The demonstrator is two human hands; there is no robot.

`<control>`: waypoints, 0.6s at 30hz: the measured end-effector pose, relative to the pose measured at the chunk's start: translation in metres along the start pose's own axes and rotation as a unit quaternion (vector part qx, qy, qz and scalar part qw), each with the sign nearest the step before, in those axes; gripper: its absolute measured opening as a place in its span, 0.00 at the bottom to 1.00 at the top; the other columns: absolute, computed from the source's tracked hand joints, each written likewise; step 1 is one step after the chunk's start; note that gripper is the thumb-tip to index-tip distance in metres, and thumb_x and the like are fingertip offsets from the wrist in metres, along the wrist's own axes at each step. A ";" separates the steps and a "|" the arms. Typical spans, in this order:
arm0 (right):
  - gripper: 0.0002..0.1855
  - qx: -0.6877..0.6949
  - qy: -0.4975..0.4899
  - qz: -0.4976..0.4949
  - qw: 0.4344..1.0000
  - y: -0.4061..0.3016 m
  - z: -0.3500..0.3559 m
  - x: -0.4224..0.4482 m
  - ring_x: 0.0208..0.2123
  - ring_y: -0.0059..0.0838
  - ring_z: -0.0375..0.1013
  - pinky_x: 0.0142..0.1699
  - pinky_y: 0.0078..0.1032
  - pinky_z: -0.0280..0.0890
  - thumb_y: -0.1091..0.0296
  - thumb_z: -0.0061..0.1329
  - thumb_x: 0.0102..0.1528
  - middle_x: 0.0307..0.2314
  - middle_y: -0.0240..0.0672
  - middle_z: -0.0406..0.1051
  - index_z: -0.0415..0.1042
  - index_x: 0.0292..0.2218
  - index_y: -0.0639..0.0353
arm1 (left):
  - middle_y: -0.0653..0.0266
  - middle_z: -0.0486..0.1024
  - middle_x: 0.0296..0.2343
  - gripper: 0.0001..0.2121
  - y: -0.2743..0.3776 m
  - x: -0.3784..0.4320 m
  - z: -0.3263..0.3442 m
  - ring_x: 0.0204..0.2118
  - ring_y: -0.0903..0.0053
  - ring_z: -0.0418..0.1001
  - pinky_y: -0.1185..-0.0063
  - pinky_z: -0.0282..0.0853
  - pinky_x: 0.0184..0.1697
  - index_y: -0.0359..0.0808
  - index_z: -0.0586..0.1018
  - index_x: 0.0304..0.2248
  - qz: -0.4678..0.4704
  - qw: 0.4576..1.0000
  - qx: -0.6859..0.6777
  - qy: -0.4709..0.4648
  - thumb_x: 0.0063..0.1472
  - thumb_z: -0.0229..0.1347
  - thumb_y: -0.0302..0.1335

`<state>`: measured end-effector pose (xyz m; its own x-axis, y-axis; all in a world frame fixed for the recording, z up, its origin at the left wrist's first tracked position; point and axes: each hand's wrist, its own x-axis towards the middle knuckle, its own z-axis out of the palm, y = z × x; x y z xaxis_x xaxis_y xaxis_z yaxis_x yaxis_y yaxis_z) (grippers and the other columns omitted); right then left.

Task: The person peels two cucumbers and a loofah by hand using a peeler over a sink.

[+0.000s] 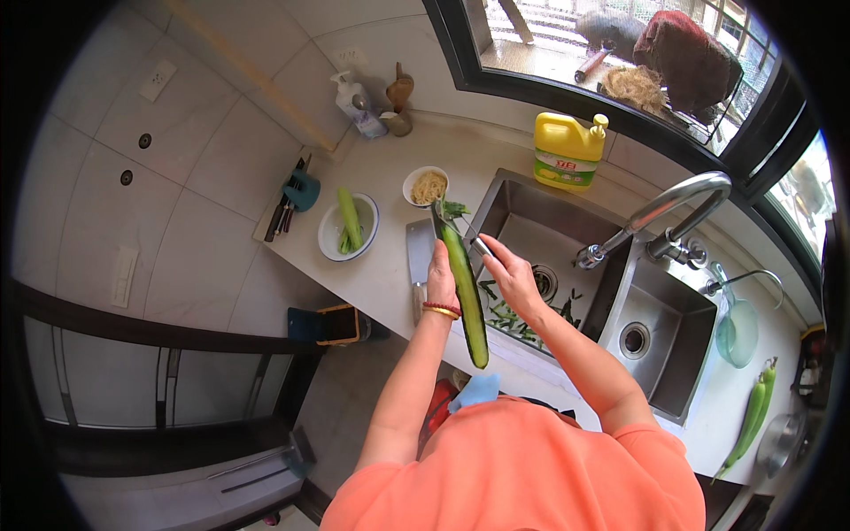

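Observation:
My left hand (441, 279) holds a long, partly peeled green gourd or cucumber (468, 299) over the counter edge beside the sink. In my right hand (512, 272) is a metal-handled peeler (481, 247), its head by the upper end of the vegetable. A cleaver (420, 252) lies on the counter just left of my left hand. Dark green peelings (511, 318) are scattered in the large sink basin (524, 226). Left of the cleaver, a white bowl (373, 247) holds pale green peeled pieces. A small bowl (408, 189) of shredded pale food stands above the cleaver.
A yellow detergent jug (568, 149) stands behind the sink. The faucet (637, 219) arches over the basins. Knives in a teal holder (302, 190) are at the left counter edge. A green strainer (737, 332) and long green vegetables (754, 415) lie at right.

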<state>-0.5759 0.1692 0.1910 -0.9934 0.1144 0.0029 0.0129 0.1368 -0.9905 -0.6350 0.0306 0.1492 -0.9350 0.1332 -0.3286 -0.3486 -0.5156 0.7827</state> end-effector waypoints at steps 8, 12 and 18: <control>0.21 0.000 -0.027 0.065 0.998 0.029 -0.002 -0.053 0.26 0.28 0.68 0.36 0.24 0.63 0.62 0.41 0.55 0.27 0.41 0.71 0.64 0.50 0.54 | 0.70 0.68 0.24 0.22 0.024 0.009 -0.005 0.25 0.81 0.68 0.81 0.68 0.27 0.40 0.71 0.36 0.036 0.999 0.006 0.027 0.57 0.45 0.53; 0.21 0.026 0.043 0.023 0.998 0.004 -0.006 -0.019 0.27 0.26 0.68 0.35 0.23 0.62 0.63 0.41 0.55 0.27 0.40 0.71 0.63 0.50 0.56 | 0.69 0.70 0.22 0.23 0.008 0.009 0.003 0.23 0.80 0.69 0.82 0.67 0.25 0.40 0.71 0.33 -0.014 0.998 0.036 -0.042 0.56 0.45 0.54; 0.22 0.001 0.058 0.013 0.998 0.007 -0.009 -0.005 0.25 0.27 0.68 0.34 0.24 0.63 0.62 0.41 0.55 0.24 0.40 0.71 0.63 0.50 0.55 | 0.70 0.69 0.20 0.21 -0.014 0.009 0.016 0.21 0.81 0.68 0.82 0.65 0.22 0.40 0.71 0.30 -0.024 0.999 -0.016 -0.029 0.57 0.45 0.52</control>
<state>-0.5696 0.1780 0.1847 -0.9730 0.2306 -0.0062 0.0371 0.1299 -0.9908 -0.6397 0.0525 0.1436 -0.9197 0.2076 -0.3333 -0.3920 -0.5348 0.7486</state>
